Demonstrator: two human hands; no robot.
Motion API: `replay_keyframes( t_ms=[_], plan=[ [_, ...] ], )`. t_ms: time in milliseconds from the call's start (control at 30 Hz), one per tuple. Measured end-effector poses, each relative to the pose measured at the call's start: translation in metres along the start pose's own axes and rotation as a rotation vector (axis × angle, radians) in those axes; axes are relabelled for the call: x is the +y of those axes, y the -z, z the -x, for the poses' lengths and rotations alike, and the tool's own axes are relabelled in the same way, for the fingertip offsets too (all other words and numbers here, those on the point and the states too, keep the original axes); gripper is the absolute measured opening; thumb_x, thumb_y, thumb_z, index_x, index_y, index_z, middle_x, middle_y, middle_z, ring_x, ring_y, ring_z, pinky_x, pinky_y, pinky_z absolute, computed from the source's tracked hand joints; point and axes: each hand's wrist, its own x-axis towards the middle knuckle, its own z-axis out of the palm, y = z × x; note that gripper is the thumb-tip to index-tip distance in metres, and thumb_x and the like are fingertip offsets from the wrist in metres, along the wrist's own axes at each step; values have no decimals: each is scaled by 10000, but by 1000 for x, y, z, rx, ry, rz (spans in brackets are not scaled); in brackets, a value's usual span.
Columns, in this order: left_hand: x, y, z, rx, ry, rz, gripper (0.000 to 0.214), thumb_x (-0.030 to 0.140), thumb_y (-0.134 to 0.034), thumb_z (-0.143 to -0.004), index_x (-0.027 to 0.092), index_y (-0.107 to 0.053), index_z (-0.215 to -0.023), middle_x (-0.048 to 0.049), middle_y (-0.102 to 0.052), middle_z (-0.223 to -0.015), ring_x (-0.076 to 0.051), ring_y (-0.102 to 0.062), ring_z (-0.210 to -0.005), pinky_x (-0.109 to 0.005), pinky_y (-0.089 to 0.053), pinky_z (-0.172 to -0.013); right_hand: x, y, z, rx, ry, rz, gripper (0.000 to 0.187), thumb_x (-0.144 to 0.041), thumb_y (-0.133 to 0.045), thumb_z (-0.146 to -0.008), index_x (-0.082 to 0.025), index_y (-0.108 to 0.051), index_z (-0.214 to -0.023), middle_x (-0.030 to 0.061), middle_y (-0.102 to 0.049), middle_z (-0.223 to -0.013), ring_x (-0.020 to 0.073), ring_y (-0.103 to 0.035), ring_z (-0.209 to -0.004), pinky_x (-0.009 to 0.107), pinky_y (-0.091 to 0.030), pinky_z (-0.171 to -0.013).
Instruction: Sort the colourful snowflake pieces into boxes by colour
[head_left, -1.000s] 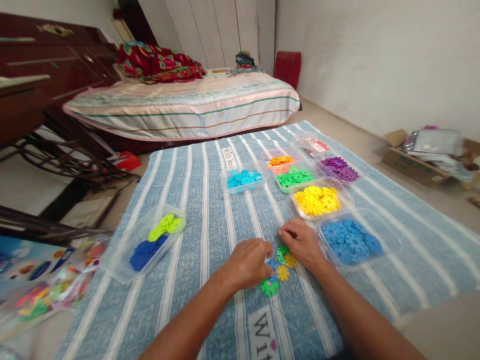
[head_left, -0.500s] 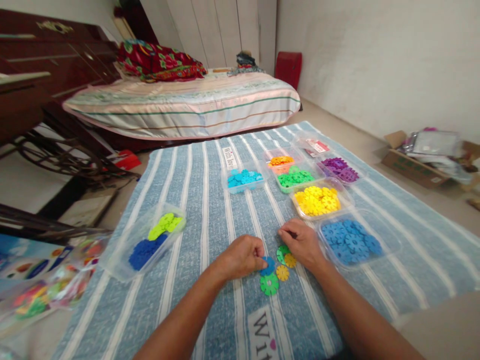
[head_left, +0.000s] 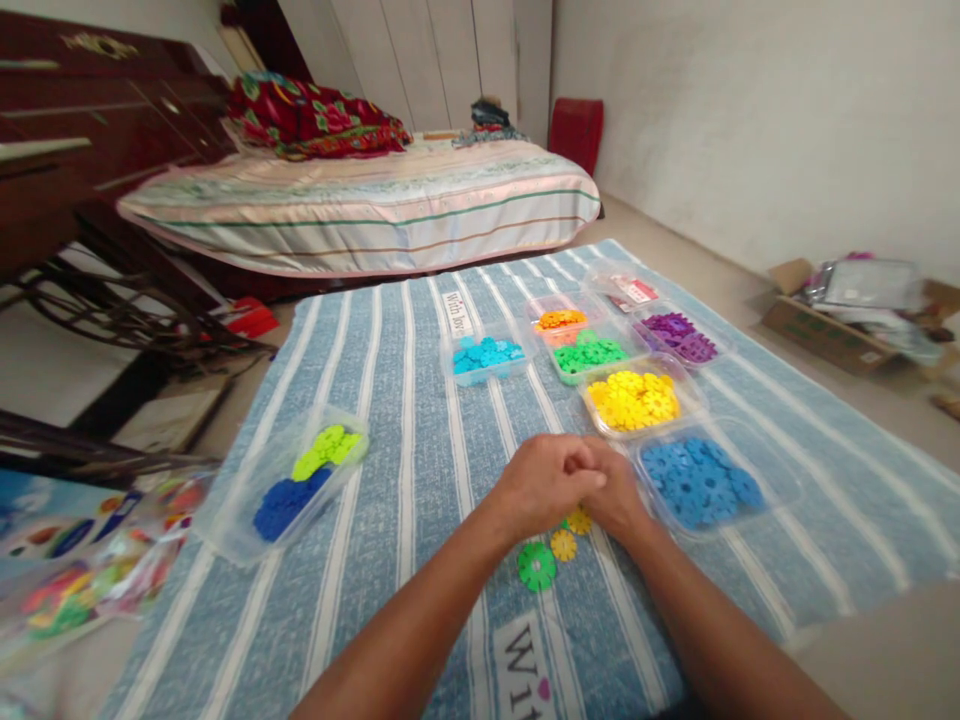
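Note:
My left hand (head_left: 541,482) and my right hand (head_left: 619,492) meet above the striped cloth, both closed, fingertips pressed together. What lies between the fingers is hidden; a blue notched snowflake disc was at my left fingertips just before, and its former spot shows no blue now. Just below the hands lie a green snowflake disc (head_left: 537,567), a yellow disc (head_left: 564,545) and a second yellow disc (head_left: 578,520), partly covered by my right hand. Only a sliver of another green disc shows. To the right of my right hand stands a box of blue discs (head_left: 701,484).
Beyond the hands are boxes of yellow discs (head_left: 634,400), green discs (head_left: 590,352), orange discs (head_left: 561,320), purple discs (head_left: 679,337) and light-blue discs (head_left: 487,355). A long box with lime discs (head_left: 328,450) and dark-blue discs (head_left: 291,503) stands left. A bed (head_left: 375,215) is behind.
My left hand has moved right and slightly up to meet my right hand. The blue disc has gone from sight, and the upper green disc is now mostly covered.

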Motion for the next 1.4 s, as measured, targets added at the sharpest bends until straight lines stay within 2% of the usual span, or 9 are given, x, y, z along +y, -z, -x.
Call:
replay_keyframes(
  t_ms=[167, 333, 500, 733, 900, 1033, 1133, 1267, 1400],
  plan=[
    [-27, -6, 25, -117, 137, -647, 140, 297, -545, -711, 176, -599, -664, -28, -597, -675, -189, -572, -678, -289, -392, -615, -4, 3, -3, -18, 54, 66, 176, -244, -537, -791, -199, -586, -628, -9, -535, -635, 137, -503, -683, 259, -383, -654],
    [-28, -20, 35, -121, 103, -762, 137, 291, -515, -728, 177, -589, -729, -63, -615, -791, -225, -576, -795, -316, -406, -685, -5, 2, -3, -21, 61, 83, 178, -249, -539, -806, -201, -583, -640, -4, -541, -653, 143, -511, -702, 264, -384, -671],
    [-35, -16, 32, -140, 129, -557, 102, 266, -562, -688, 179, -553, -635, -1, -578, -668, -145, -526, -628, -251, -337, -571, -5, 3, -2, -19, 56, 87, 180, -252, -539, -805, -202, -583, -638, -4, -538, -648, 145, -509, -694, 265, -385, -664],
    [-53, 16, 25, -192, 187, 3, 181, 312, -630, -630, 153, -561, -578, 48, -504, -521, -80, -422, -501, -200, -284, -460, -6, 2, -4, -1, 60, 82, 173, -239, -538, -787, -204, -589, -626, -6, -536, -636, 139, -502, -685, 256, -380, -647],
    [-13, 23, -7, -24, 111, 188, 176, 286, -654, -603, 137, -572, -558, 53, -487, -506, -58, -402, -495, -179, -304, -464, -6, 1, -3, 15, 22, 60, 162, -238, -526, -768, -197, -599, -629, -5, -549, -633, 142, -510, -666, 247, -373, -605],
    [24, 14, -42, 154, 17, 357, 188, 302, -633, -636, 132, -611, -714, 25, -559, -578, -71, -461, -503, -197, -363, -495, -5, 1, -3, 11, 25, 20, 159, -226, -510, -773, -195, -616, -658, 1, -583, -671, 149, -534, -707, 260, -399, -658],
    [24, 15, -46, 195, -30, 197, 150, 268, -600, -654, 141, -620, -731, 18, -576, -604, -92, -493, -552, -209, -376, -531, -6, 1, -4, 20, 38, 3, 146, -222, -517, -772, -196, -610, -664, -1, -585, -674, 145, -529, -704, 261, -403, -665],
    [-5, 23, -11, -109, -5, -270, 94, 211, -538, -661, 174, -584, -588, 27, -535, -554, -107, -481, -558, -217, -317, -521, -8, 3, -3, 14, 27, 46, 166, -245, -533, -780, -198, -602, -636, -9, -558, -640, 136, -504, -668, 248, -385, -628],
    [-29, 21, 34, -257, 69, -647, 17, 182, -535, -621, 186, -526, -607, 4, -538, -620, -142, -481, -599, -250, -302, -548, -8, 3, -4, -8, 42, 81, 173, -239, -545, -790, -198, -605, -632, -4, -557, -654, 138, -516, -697, 255, -384, -659]
  ],
)
